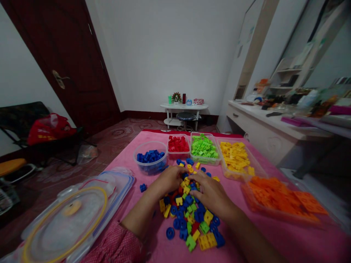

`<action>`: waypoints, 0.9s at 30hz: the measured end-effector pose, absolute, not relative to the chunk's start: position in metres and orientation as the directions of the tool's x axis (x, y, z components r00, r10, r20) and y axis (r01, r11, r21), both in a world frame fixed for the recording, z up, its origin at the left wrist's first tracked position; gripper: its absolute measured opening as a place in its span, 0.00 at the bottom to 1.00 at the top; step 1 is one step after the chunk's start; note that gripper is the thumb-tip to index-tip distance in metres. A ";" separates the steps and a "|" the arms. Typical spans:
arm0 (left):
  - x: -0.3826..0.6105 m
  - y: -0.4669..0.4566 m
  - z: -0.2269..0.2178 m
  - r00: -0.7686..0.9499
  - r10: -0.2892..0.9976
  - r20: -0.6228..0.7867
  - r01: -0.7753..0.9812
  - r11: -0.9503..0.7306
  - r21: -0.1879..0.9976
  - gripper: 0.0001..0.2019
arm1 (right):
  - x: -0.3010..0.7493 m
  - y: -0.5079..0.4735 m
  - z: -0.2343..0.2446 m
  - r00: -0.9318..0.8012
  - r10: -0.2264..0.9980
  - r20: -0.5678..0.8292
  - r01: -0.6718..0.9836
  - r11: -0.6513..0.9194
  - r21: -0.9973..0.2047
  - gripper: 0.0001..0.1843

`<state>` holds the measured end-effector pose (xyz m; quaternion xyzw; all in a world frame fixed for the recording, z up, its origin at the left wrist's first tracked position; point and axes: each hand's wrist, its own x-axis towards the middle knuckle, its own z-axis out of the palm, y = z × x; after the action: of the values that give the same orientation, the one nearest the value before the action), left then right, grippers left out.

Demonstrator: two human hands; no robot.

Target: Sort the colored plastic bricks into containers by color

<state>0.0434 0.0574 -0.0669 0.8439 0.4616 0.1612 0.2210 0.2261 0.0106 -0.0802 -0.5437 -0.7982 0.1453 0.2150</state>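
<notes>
A heap of mixed building blocks [189, 212] in blue, yellow, green and red lies on the pink cloth, with small blue wheels [170, 233] among them. My left hand [173, 178] reaches into the heap's far left side. Its fingers are curled in, and what they hold, if anything, is hidden. Over the far right side lies my right hand [210, 188], fingers stretched over the blocks and thumb apart. Behind the hands stand a round tub of blue blocks [150, 156], a box of red blocks [178, 144] and a box of green blocks [203, 148].
To the right are a box of yellow blocks [234, 155] and a box of orange blocks [274, 193]. Clear lids [82, 212] lie along the left edge. A pink cloth [124, 151] covers the table. A white dresser [263, 128] stands at the right.
</notes>
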 end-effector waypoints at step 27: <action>0.025 0.063 -0.060 0.411 0.911 0.020 0.680 -0.321 0.659 0.16 | 0.246 0.010 -0.058 -0.339 0.932 0.130 0.844 0.362 -0.396 0.13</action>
<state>0.0248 0.0634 -0.0602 0.7881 0.5048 0.1987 0.2908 0.2460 0.0096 -0.0575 -0.5497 -0.8077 0.1302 0.1691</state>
